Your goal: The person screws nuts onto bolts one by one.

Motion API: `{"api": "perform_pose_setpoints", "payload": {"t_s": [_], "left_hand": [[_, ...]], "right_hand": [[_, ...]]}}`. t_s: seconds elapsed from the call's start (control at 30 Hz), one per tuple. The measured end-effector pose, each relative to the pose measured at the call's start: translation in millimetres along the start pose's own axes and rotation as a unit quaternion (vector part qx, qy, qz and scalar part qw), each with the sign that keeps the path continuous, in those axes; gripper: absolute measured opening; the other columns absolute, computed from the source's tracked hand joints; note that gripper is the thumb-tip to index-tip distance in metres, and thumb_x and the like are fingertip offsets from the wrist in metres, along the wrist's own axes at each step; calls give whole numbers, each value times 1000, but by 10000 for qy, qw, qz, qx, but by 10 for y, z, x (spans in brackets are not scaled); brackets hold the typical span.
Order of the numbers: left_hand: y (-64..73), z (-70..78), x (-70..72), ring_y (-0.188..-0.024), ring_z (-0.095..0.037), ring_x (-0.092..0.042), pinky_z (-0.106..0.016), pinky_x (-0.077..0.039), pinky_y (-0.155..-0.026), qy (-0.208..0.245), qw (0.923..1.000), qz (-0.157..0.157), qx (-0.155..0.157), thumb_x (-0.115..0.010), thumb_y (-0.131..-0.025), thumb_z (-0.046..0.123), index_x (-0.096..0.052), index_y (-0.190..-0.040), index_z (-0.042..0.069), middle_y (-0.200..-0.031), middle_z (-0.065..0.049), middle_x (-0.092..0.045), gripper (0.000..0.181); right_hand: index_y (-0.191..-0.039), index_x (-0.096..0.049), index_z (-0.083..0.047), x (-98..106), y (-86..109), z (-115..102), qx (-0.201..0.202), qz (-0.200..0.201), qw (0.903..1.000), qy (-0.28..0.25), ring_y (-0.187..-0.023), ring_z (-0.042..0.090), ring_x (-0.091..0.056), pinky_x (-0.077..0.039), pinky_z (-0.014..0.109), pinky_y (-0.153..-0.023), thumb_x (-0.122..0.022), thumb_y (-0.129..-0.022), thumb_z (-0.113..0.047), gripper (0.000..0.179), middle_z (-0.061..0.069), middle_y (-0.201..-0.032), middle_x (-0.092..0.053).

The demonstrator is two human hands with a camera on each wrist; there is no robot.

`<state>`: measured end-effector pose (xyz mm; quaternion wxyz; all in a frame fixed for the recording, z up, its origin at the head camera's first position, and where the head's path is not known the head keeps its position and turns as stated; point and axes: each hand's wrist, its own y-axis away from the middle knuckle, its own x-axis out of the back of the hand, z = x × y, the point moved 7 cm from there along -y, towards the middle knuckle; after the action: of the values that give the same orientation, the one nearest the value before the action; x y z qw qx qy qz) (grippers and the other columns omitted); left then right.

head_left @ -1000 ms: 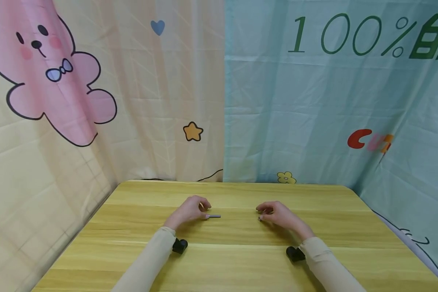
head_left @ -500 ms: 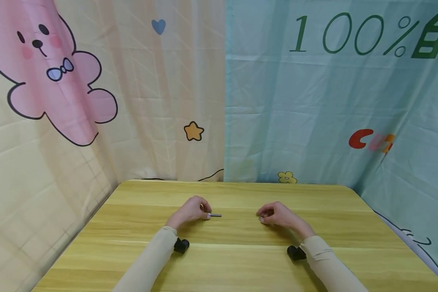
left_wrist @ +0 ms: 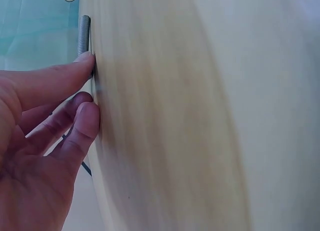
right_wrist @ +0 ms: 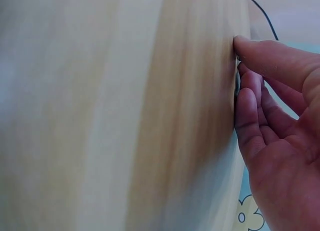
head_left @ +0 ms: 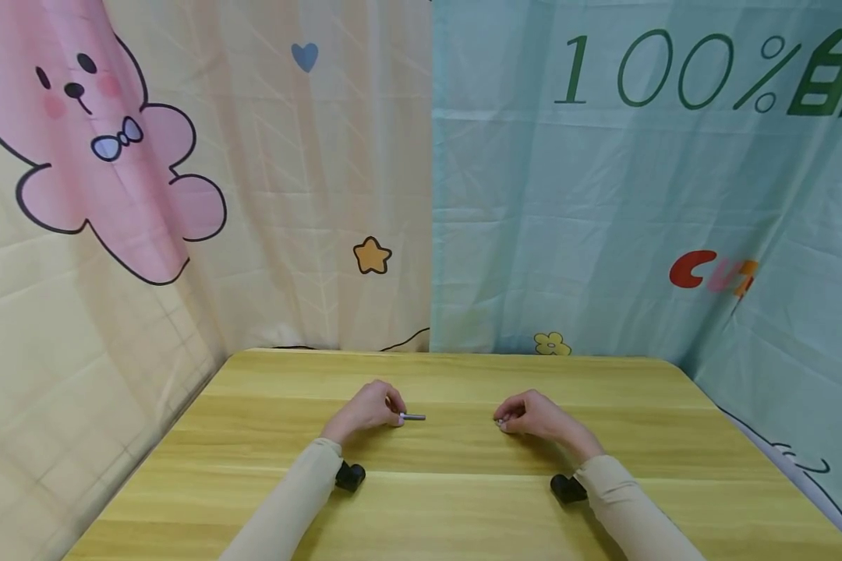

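My left hand [head_left: 368, 407] is low over the table, its thumb and fingers bent around the near end of a grey threaded bolt [head_left: 414, 417]. The free end of the bolt points right, toward my other hand; its thread shows past the thumb in the left wrist view [left_wrist: 84, 33]. To the right, my right hand [head_left: 539, 414] pinches a small metal piece [head_left: 498, 421] at the tabletop with bent thumb and fingers. The fingertips mostly hide that piece, and I cannot tell its kind. A gap of bare wood separates the two hands.
The wooden table [head_left: 421, 506] runs back to printed curtains [head_left: 575, 195], which hang behind and at both sides. A black wrist camera [head_left: 349, 476] is worn on the left wrist and another black camera [head_left: 568, 488] on the right.
The fingers of my right hand have drawn closer together around the small piece. My left hand, with the bolt, has shifted very slightly right.
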<state>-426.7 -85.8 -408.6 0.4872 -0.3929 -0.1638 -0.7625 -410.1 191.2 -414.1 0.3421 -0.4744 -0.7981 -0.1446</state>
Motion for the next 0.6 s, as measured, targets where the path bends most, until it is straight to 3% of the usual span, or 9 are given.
{"api": "perform_pose_setpoints", "payload": {"t_s": [0.6], "left_hand": [[11, 48, -18, -68, -11, -52, -26, -46, -63, 41, 9992, 366, -181, -77, -82, 1, -74, -79, 4, -73, 4, -64, 5]], "right_hand": [[-99, -73, 0, -13, 11, -15, -11, 82, 9999, 98, -76, 16, -56, -48, 23, -63, -71, -88, -2, 11, 6, -87, -68]]}}
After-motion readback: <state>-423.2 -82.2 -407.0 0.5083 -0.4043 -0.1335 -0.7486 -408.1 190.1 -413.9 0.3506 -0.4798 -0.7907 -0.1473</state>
